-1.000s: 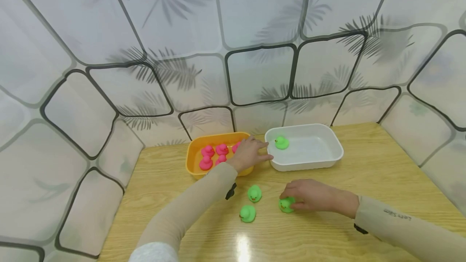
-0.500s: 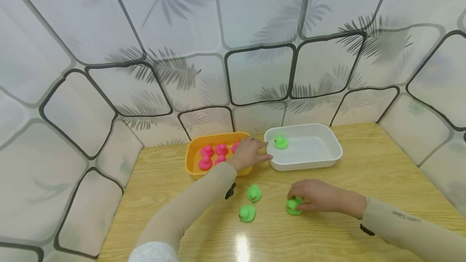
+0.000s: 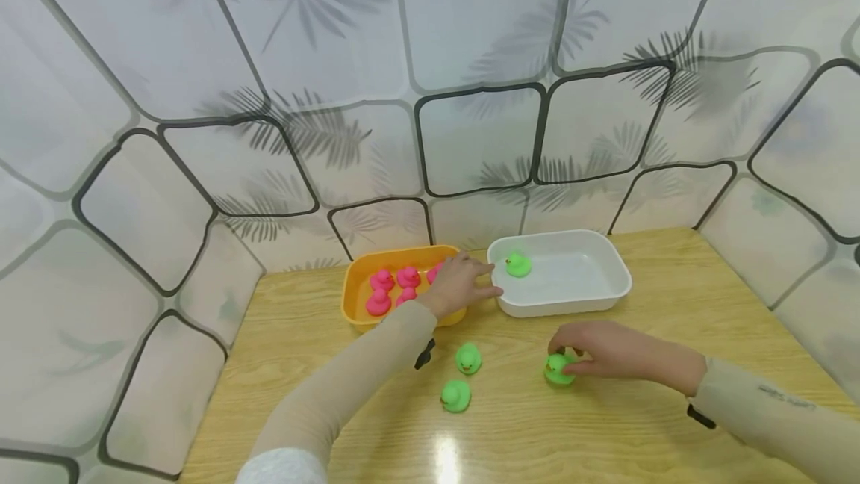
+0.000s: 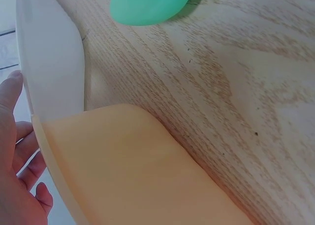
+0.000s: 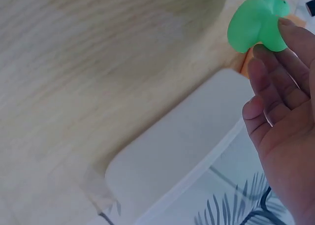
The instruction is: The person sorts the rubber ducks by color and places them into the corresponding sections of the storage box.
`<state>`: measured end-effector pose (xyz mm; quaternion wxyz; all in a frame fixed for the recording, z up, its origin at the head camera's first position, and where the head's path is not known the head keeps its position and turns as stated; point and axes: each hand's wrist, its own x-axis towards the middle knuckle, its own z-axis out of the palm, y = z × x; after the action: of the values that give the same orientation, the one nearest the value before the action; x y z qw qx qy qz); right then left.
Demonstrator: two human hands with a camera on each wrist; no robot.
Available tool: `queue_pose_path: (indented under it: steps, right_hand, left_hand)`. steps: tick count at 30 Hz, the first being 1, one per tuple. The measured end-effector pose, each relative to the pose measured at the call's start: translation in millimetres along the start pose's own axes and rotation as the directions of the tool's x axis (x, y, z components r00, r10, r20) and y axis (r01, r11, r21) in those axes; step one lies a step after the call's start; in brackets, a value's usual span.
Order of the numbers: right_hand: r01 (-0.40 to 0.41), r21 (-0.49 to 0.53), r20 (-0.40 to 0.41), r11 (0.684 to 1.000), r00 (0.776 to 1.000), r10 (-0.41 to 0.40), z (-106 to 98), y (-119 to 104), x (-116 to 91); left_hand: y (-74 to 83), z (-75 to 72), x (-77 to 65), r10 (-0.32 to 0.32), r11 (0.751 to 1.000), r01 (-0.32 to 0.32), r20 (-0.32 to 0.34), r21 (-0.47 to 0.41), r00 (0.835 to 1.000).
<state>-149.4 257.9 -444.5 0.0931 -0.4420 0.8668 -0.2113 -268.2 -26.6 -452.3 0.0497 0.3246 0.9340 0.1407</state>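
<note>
My right hand (image 3: 608, 349) pinches a green rubber duck (image 5: 258, 25) between thumb and fingertips. In the right wrist view the duck is lifted off the table, its shadow apart from it. My left hand (image 3: 460, 286) reaches over the right end of the orange tray (image 3: 347, 305), fingers spread and fairly straight toward the left rim of the white tray (image 3: 564, 308). One fingertip touches that rim in the left wrist view. Several pink rubber ducks (image 3: 379, 302) sit in the orange tray, some partly hidden by the hand. One green duck (image 3: 518, 265) stands in the white tray.
Two more green ducks stand on the wooden table (image 3: 302, 364): one duck (image 3: 468, 358) in front of the trays, another duck (image 3: 455, 396) nearer me. Behind the trays rises a patterned wall covering (image 3: 480, 140), which also closes off both sides.
My right hand has moved right with the green duck and is now raising it a little off the table. The left hand has stayed at the trays.
</note>
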Motion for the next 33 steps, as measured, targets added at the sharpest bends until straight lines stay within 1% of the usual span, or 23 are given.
queue_pose_path:
  steps: [3, 5, 13, 20, 24, 27, 33]
  right_hand:
    - [-0.022, -0.012, -0.008, 1.000, 1.000, 0.022, -8, 3, -3]
    - [-0.022, -0.025, -0.019, 0.999, 1.000, 0.021, -14, 4, -4]
    - [0.029, -0.093, -0.107, 0.995, 0.994, -0.039, -40, 11, -3]
    - [-0.015, -0.099, -0.121, 0.995, 0.993, 0.003, -65, 20, 4]
    - [-0.001, -0.128, -0.132, 0.992, 0.991, -0.016, -80, 27, 10]
    - [-0.015, -0.151, -0.135, 0.988, 0.991, -0.006, -89, 32, 16]
    - [-0.081, -0.145, -0.116, 0.986, 0.991, 0.065, -102, 41, 26]
  left_hand:
    - [0.5, -0.1, 0.8, 0.000, 1.000, 0.000, 0.002, 0.013, 1.000]
    - [0.2, 0.2, 1.0, 0.000, 1.000, 0.000, 0.003, 0.020, 1.000]
    - [-0.9, 1.8, 2.1, 0.000, 1.000, 0.000, -0.001, 0.027, 1.000]
    - [-0.9, 2.1, 1.9, -0.002, 1.000, 0.002, -0.002, 0.025, 1.000]
    - [-1.5, 3.0, 1.8, 0.001, 1.000, -0.001, -0.003, 0.023, 1.000]
    - [-1.7, 3.5, 2.2, 0.006, 0.999, -0.006, -0.011, 0.033, 1.000]
    - [-1.3, 2.8, 2.8, 0.003, 0.999, -0.003, -0.011, 0.044, 1.000]
